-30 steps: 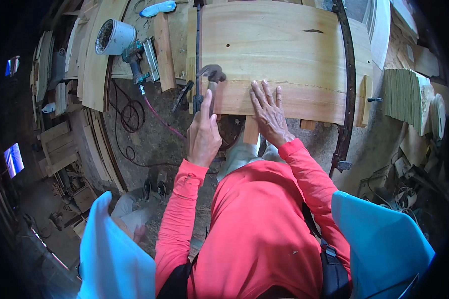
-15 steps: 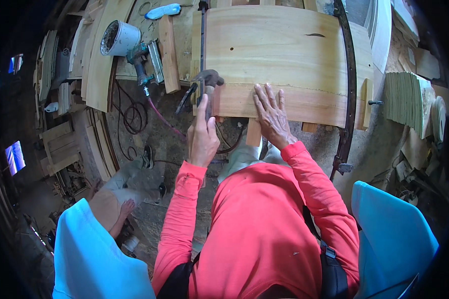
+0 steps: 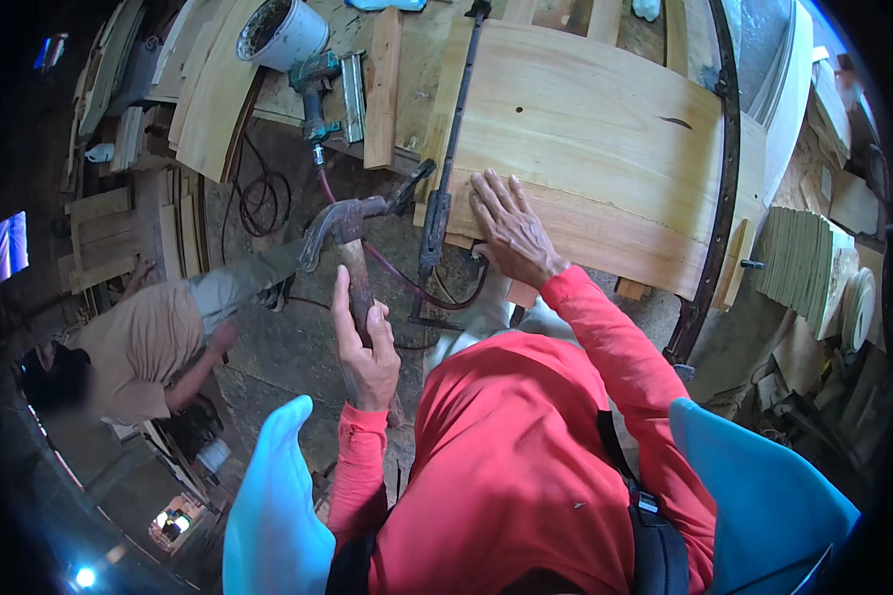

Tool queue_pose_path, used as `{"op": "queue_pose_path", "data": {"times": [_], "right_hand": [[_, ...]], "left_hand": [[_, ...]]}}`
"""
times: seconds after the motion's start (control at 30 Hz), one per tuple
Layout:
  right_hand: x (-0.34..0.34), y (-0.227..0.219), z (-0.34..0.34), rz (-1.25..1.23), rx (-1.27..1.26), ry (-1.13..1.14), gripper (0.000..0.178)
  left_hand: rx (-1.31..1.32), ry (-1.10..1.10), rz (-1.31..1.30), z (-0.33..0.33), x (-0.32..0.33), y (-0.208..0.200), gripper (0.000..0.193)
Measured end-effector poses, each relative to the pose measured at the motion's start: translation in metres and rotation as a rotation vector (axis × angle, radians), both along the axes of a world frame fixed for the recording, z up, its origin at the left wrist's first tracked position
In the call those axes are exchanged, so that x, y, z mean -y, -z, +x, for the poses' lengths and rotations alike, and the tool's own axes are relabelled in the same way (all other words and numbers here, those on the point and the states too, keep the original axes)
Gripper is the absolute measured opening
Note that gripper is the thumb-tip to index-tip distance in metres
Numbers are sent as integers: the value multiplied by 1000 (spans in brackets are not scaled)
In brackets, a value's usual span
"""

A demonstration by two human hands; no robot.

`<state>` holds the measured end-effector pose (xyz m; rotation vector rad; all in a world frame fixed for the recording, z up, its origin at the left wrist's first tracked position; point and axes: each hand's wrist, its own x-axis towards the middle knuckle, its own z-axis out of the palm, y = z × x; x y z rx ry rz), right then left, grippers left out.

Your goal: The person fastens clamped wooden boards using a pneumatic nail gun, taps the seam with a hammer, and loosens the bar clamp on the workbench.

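My left hand (image 3: 370, 359) is closed around the wooden handle of a claw hammer (image 3: 342, 220). The hammer is raised over the floor, left of the panel, with its metal head uppermost. My right hand (image 3: 518, 238) lies with fingers stretched on the near left part of a pale wooden panel (image 3: 595, 119). Along the panel's left side runs a bar clamp (image 3: 435, 223), its screw end close to my right hand. Another dark bar clamp (image 3: 727, 159) crosses the panel's right side.
A nail gun (image 3: 313, 97) with a hose lies at the back left, beside a metal strip, a wood block (image 3: 382, 94) and a white bucket (image 3: 306, 38). Another person (image 3: 149, 332) is low at the left. Stacked thin sheets (image 3: 802, 260) stand at the right.
My left hand has swung the hammer left and toward me, off the panel's left edge. My right hand has shifted left along the panel. The view has turned, showing more of the other person.
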<state>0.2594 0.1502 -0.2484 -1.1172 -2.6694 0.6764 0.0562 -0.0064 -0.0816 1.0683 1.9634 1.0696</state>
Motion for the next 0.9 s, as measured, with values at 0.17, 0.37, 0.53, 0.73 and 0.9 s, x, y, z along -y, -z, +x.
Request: {"op": "queue_pose_path", "data": {"times": [0.17,0.37,0.53,0.73,0.9], "right_hand": [[-22,-2,-17,0,-3,-62,88],[-11,1,-16,-17,-24,-18,85],[1,-14,-8,-54,-3,126,89],[20,1,25,77,94,215,89],[33,-11,39,-64,135,419,98]], "left_hand": [[21,-35,-26,-8,12,10,58],[-6,24,-11,-25,9,21,59],[16,33,4,-41,-3,28,60],[203,18,-81,-61,-44,37,55],[-192,221,54,-94,-138,79,54]]}}
